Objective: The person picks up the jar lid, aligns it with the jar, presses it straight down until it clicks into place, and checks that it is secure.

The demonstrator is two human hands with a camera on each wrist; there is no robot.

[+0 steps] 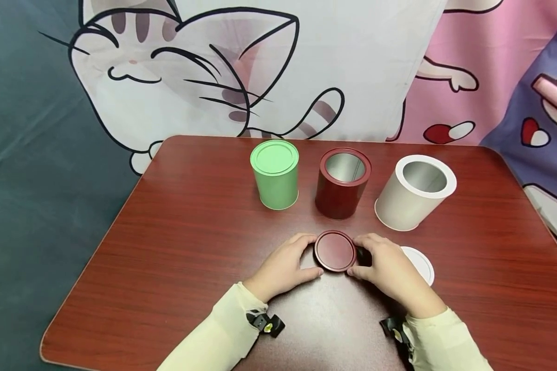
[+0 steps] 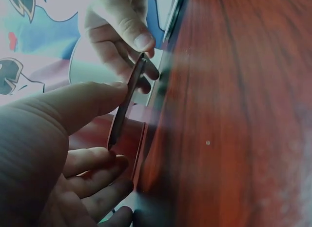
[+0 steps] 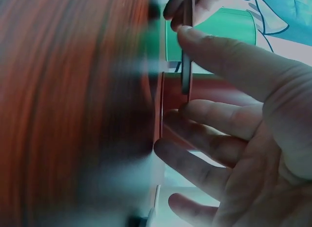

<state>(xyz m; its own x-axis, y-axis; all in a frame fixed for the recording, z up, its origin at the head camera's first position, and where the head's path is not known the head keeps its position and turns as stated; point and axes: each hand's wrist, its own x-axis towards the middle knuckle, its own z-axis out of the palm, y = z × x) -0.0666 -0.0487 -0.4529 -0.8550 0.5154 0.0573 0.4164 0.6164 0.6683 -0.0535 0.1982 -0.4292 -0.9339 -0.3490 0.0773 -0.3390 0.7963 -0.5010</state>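
Hands meet at the near middle of the table (image 1: 176, 216): the left hand (image 1: 285, 268) and the right hand (image 1: 390, 270) each take one side of a dark red lid (image 1: 335, 251), fingertips and thumbs curled against its rim. The wrist views show it best. In the left wrist view the lid (image 2: 127, 102) appears edge-on, pinched between thumb and fingers and held clear of the wood; in the right wrist view the lid (image 3: 186, 56) is again a thin edge, with the right thumb laid on it and the other fingers spread loosely beneath. So both hands pinch the lid, and it seems lifted slightly off the surface rather than lying flat.

Just beyond the lid stands the dark red can (image 1: 342, 183), upright and open, its bare metal inside showing. To its left is a green can (image 1: 275, 174) with its lid already on; to its right, a white can (image 1: 415, 191), open, and apparently leaning a little. A white lid (image 1: 420, 264) lies flat on the table, just beside the right hand and partly hidden by it.

By the look of it, the step in hand is taking up the red lid to close the matching can. The next move would call for carrying the lid forward and up over the red can's mouth, keeping it level, centring it on the rim, then pressing down evenly so it seats without tipping or nudging the neighbouring cans.
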